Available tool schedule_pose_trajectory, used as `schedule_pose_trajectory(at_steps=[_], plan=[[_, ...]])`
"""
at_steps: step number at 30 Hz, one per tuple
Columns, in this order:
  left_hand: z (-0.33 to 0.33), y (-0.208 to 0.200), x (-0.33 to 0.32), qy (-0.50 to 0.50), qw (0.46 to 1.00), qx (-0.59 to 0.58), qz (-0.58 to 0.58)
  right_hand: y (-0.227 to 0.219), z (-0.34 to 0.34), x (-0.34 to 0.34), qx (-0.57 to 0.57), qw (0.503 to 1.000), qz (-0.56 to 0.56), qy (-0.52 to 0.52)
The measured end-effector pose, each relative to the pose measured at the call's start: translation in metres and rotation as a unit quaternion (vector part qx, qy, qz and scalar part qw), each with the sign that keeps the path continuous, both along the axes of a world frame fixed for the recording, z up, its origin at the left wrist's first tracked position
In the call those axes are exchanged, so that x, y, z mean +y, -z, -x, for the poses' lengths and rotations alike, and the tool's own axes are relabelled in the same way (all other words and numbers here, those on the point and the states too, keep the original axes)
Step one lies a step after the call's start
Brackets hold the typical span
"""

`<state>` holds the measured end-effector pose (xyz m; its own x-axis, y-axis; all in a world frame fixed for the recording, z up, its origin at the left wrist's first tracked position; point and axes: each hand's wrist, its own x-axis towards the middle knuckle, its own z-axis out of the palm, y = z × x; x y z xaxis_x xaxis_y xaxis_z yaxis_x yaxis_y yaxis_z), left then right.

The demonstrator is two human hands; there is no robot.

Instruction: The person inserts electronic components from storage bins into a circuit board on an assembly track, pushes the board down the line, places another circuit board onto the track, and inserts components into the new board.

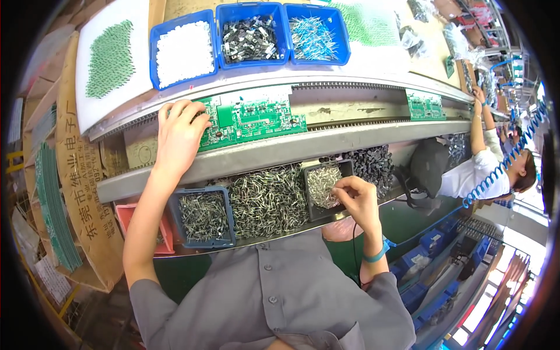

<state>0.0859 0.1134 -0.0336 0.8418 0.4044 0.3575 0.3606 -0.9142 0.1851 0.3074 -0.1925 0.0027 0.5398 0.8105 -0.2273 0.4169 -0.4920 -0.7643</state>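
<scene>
A green circuit board (pixel 256 116) with many small parts lies in the conveyor rails in front of me. My left hand (pixel 182 131) reaches over the near rail with bent fingers gripping the board's left end; its fingertips are partly hidden. To the right, my right hand (pixel 357 198) is above a small dark bin (pixel 315 216) of fine metal pieces. Its thumb and forefinger are pinched together at the bin's right side, and whatever they hold is too small to make out. A blue wrist strap (pixel 377 251) circles my right wrist.
Three blue bins hold white parts (pixel 184 52), black components (pixel 249 39) and blue-bodied leaded components (pixel 315 38). Nearer are a pile of metal-legged parts (pixel 268 201), a grey-blue bin (pixel 204 216) and a red bin (pixel 166 233). A second board (pixel 426 106) and a co-worker (pixel 484 169) are right.
</scene>
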Motion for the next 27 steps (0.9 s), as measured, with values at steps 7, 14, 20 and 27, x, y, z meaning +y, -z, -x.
schedule_pose_trajectory(at_steps=[7,14,20,27], plan=[[-0.018,-0.017,-0.044,0.052,0.985,-0.096,0.136,0.009,-0.003,-0.006,0.172,0.981,0.004,0.084],[-0.082,-0.016,-0.138,0.213,0.833,-0.046,0.508,0.008,0.0,-0.002,0.268,0.957,-0.027,0.11],[-0.1,-0.004,-0.156,0.208,0.833,-0.047,0.511,0.011,0.003,-0.003,0.289,0.95,-0.051,0.103],[-0.106,0.0,-0.164,0.246,0.889,-0.061,0.382,-0.001,-0.002,0.001,0.077,0.997,0.024,-0.004]])
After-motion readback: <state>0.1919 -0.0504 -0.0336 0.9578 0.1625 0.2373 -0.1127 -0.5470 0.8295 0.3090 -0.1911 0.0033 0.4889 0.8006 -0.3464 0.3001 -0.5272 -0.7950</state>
